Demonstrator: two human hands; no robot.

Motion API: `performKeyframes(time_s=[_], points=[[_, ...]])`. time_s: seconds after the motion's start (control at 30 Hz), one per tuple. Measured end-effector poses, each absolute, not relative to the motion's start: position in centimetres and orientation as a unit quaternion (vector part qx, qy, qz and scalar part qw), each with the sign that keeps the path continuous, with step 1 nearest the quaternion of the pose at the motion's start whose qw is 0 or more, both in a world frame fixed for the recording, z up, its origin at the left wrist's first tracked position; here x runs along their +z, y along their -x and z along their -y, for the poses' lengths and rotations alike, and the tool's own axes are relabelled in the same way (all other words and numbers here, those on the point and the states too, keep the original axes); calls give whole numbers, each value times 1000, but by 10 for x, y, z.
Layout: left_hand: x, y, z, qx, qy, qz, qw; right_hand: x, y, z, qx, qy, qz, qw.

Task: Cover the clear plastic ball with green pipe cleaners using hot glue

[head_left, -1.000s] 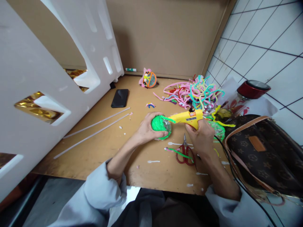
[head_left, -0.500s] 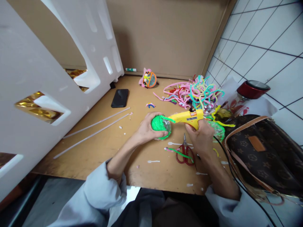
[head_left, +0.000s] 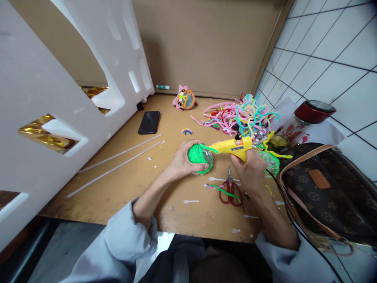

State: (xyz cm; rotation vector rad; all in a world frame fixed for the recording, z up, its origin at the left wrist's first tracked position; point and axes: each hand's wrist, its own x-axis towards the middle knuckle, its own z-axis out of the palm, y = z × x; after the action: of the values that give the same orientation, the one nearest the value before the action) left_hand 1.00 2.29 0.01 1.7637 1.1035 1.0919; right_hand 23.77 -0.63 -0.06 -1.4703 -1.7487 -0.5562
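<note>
My left hand (head_left: pixel 182 160) is wrapped round a green ball-like piece (head_left: pixel 198 158), partly covered in fuzzy green strand with a clear surface showing on its right side. A loose green end sticks out from its top towards the right. My right hand (head_left: pixel 250 169) grips a yellow glue gun (head_left: pixel 232 148) by its handle, its nozzle end close to that green strand. Below the gun lie red-handled scissors (head_left: pixel 230 188) with a green and pink strand (head_left: pixel 224 190) across them. Another green piece (head_left: pixel 269 162) sits just right of my right hand.
Colourful fuzzy strands (head_left: pixel 238 116) are heaped at the back right, near a red-lidded jar (head_left: pixel 314 111) and a brown bag (head_left: pixel 332 188). Two clear sticks (head_left: pixel 118 167), a black phone (head_left: pixel 149 122) and a small decorated figure (head_left: pixel 185 98) lie further left and back. A black cord (head_left: pixel 290 212) trails right.
</note>
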Motion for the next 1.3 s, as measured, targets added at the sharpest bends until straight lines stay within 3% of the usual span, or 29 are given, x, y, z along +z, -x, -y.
performKeyframes(time_s=[1.3], points=[[0,-10,-22,430,-692,-443,375,1,-239,7,-197,565,692,403]])
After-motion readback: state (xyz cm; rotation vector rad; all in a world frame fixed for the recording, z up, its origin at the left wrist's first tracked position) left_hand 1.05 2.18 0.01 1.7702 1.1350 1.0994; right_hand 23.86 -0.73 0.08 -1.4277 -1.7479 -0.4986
